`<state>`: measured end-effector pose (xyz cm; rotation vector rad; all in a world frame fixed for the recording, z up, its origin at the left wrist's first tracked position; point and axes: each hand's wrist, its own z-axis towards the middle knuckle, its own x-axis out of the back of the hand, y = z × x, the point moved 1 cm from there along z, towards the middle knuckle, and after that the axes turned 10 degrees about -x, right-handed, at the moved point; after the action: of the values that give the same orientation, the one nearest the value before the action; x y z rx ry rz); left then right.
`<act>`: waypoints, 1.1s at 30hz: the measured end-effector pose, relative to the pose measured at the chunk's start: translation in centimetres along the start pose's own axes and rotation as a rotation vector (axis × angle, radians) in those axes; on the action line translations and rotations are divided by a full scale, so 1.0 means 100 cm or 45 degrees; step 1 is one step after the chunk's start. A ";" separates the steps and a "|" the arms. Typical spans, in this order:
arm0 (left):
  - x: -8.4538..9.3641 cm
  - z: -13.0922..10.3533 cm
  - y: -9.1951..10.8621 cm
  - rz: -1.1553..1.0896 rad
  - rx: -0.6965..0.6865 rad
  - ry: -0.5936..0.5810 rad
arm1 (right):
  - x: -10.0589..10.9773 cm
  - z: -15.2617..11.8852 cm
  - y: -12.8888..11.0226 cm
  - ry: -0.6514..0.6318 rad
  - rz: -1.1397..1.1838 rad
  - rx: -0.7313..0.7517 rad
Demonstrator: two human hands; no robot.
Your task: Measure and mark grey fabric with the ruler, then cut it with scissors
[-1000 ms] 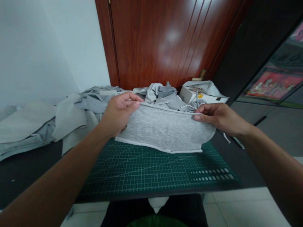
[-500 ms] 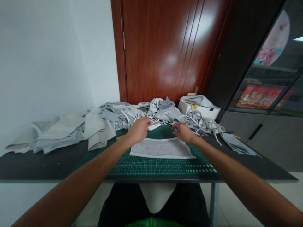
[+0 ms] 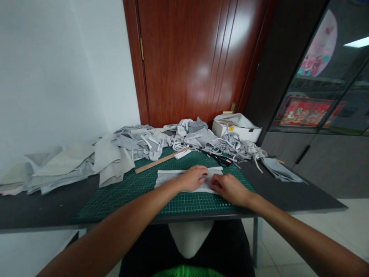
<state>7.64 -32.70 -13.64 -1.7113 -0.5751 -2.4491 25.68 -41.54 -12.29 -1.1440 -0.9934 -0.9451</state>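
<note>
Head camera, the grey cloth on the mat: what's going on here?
A person is handling a pale grey cloth that lies on a green cutting mat. The left hand is over its middle and the right hand is at its right part; whether either one pinches the fabric is unclear. Beyond the cloth lie a wooden ruler and black scissors, with heaped grey fabric behind them.

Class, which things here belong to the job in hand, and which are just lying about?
Likely in use:
pale grey cloth, under left hand and right hand
green cutting mat beneath it

Apparently lying about, untouched:
wooden ruler
black scissors
fabric pile
white box
</note>
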 end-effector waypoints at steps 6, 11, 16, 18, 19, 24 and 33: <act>0.014 -0.033 -0.026 0.032 0.011 -0.183 | -0.003 0.006 -0.019 -0.053 0.035 0.114; 0.028 -0.052 -0.039 0.062 0.064 -0.265 | -0.008 0.019 -0.021 -0.014 0.058 0.186; 0.027 -0.032 -0.025 0.190 0.065 -0.103 | -0.010 0.023 -0.015 -0.047 0.091 0.281; 0.021 -0.017 -0.023 0.186 0.085 -0.073 | -0.010 0.024 -0.015 -0.083 0.082 0.310; 0.017 -0.010 -0.024 0.182 0.113 -0.056 | -0.011 0.024 -0.016 -0.099 0.086 0.331; 0.000 0.011 -0.032 0.159 0.198 0.035 | -0.017 0.024 -0.019 -0.149 0.168 0.447; -0.001 0.013 -0.022 0.239 0.108 -0.251 | -0.010 0.014 -0.015 -0.315 0.446 0.448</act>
<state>8.15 -30.16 -13.87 -1.8909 -0.5036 -2.1163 23.83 -40.31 -12.63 -1.1015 -1.0627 -0.3371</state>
